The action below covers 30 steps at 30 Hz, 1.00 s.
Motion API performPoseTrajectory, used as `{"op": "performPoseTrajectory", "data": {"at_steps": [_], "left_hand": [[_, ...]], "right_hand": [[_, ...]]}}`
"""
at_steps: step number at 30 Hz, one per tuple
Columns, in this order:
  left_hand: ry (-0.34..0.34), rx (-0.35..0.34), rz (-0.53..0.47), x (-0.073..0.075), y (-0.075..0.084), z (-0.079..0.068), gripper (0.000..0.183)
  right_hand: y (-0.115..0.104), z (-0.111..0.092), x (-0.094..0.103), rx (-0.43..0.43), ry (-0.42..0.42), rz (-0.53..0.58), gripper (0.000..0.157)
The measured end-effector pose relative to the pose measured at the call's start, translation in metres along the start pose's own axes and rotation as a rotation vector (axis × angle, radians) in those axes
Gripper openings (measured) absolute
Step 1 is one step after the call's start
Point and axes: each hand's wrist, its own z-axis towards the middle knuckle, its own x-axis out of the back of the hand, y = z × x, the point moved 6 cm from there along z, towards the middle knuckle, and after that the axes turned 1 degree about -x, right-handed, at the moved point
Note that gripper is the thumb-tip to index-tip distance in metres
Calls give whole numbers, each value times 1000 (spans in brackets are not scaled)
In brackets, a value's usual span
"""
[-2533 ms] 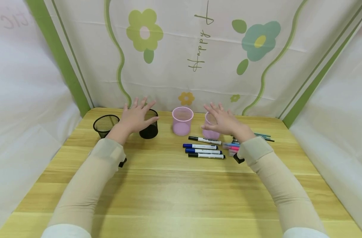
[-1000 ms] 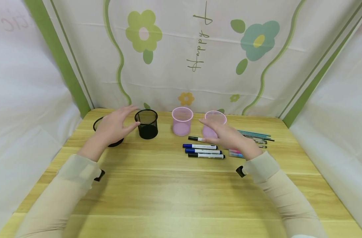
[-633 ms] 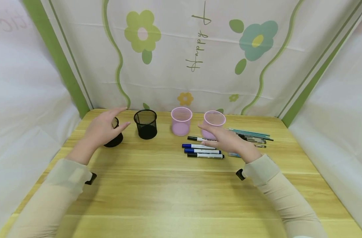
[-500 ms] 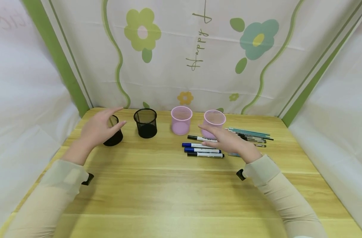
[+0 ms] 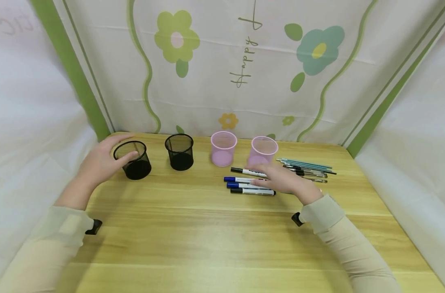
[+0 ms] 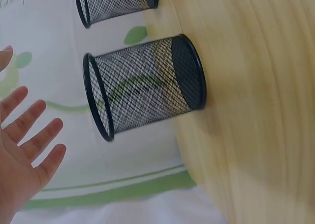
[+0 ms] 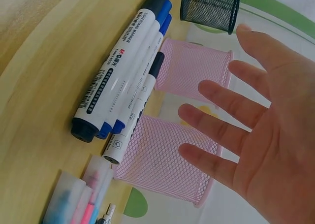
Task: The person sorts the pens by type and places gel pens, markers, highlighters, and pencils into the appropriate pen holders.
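Observation:
My left hand [image 5: 99, 162] hovers beside the leftmost black mesh pen cup [image 5: 137, 167], thumb and fingers spread and holding nothing. In the left wrist view the fingers stand apart from that cup's rim. Over several whiteboard markers [image 7: 118, 61] with black and blue caps hangs my right hand [image 5: 282, 179], its fingers loosely extended and nothing in them. It partly covers the markers' right ends in the head view. Just behind it stands the right pink mesh cup [image 5: 262, 152].
Another black mesh cup [image 5: 180, 158] and another pink mesh cup [image 5: 223, 154] complete the row at the table's back. Teal pencils [image 5: 314, 165] and dark, thin pens [image 5: 312, 174] lie at the right. Pastel-capped pens [image 7: 88, 199] lie beside the markers. A printed curtain [image 5: 208, 81] hangs behind.
My left hand has moved left and back from the second black cup, uncovering the leftmost one. My right hand has tilted and dropped slightly from the right pink cup toward the markers.

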Motion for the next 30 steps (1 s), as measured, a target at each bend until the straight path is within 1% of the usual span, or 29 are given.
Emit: {"op": "performPoseTrajectory", "data": {"at_steps": [6,13,19,22,26,30], "left_hand": [[-5,71,-46,4,-15,-9,72],[24,102,-135,10,-29,-15,73],[38,153,-224,12,-40,-17,77],[35,189,-269,10,-47,-19,79],[17,231,-329,4,-56,-21,85],[2,256,-407,-3,-65,-21,90]], "right_hand": [[0,-1,-5,39,-12,6,48],[2,-2,-11,36,-41,1,43],[3,1,-16,78,-34,11,38],[4,2,-19,87,-30,18,36],[4,2,-22,73,-37,24,35],[5,2,-24,61,-43,36,34]]}}
